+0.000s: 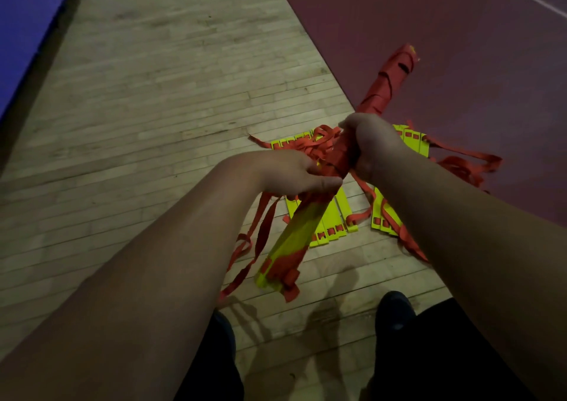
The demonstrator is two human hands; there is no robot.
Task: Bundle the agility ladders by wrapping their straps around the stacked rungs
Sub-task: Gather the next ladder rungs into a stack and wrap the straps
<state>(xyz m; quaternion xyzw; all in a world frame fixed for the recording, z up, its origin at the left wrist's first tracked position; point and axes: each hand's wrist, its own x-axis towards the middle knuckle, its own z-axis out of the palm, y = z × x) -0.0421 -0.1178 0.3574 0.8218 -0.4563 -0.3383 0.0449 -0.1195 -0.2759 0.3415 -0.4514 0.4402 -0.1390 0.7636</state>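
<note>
A pale wooden floor (159, 100) fills most of the view, meeting a dark red court surface (445, 47) along a slanting edge on the right and a blue strip (21, 17) at the far left. Two bare forearms reach forward over the floor from the bottom corners.

Between them the person holds a long bundle of stacked yellow rungs (302, 227) up off the floor, slanting from near the shoes toward the red surface. Its far half is thickly wound in red strap (389, 78); the near half shows bare yellow, with a few turns at the near end.

Below it, loose ladder rungs (333, 221) lie on the boards among tangled red straps (463, 167), some spilling onto the red surface.

The right hand (372, 146) is closed around the middle of the bundle. The left hand (291, 173) sits just beside it, fingers pressing strap against the bundle, the thumb lying across. Strap ends dangle beneath the left hand.

Two dark shoes (394, 310) stand on the boards at the bottom.
</note>
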